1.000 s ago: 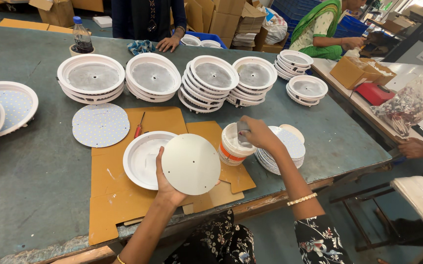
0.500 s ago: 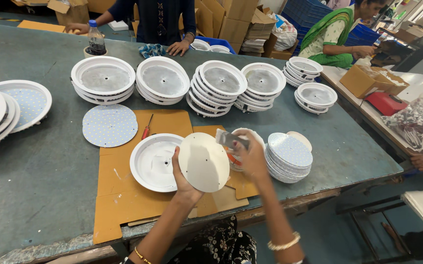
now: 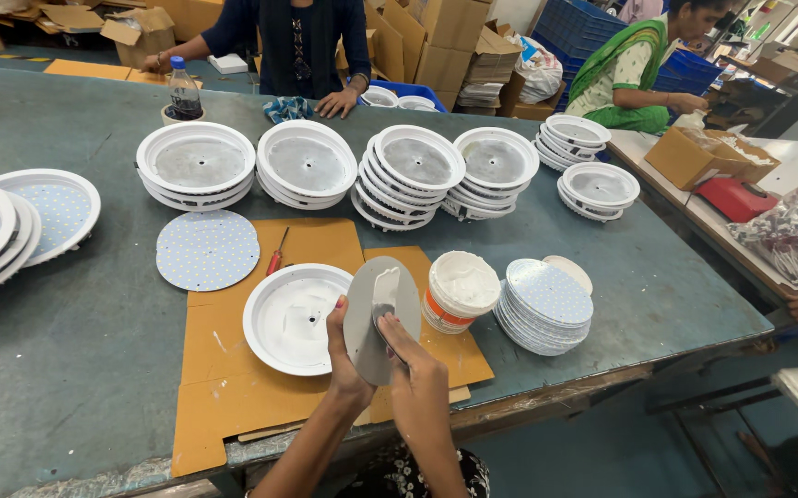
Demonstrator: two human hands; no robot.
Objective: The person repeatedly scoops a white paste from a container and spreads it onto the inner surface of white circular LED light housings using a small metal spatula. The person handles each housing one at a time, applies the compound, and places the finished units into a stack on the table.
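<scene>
Now left hand (image 3: 348, 355) grip clamps upright disc (image 3: 378, 318); right hand (image 3: 420, 383) presses spreader (image 3: 384, 293) against it.

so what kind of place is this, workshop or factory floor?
Most likely a small assembly workshop for round ceiling lights. Stacks of white round housings line a long green table, a pile of dotted discs sits by an open tub of white paste, and cardboard boxes stand behind.

Brown cardboard boxes (image 3: 454, 37) behind table; open carton (image 3: 694, 152) at right.
</scene>
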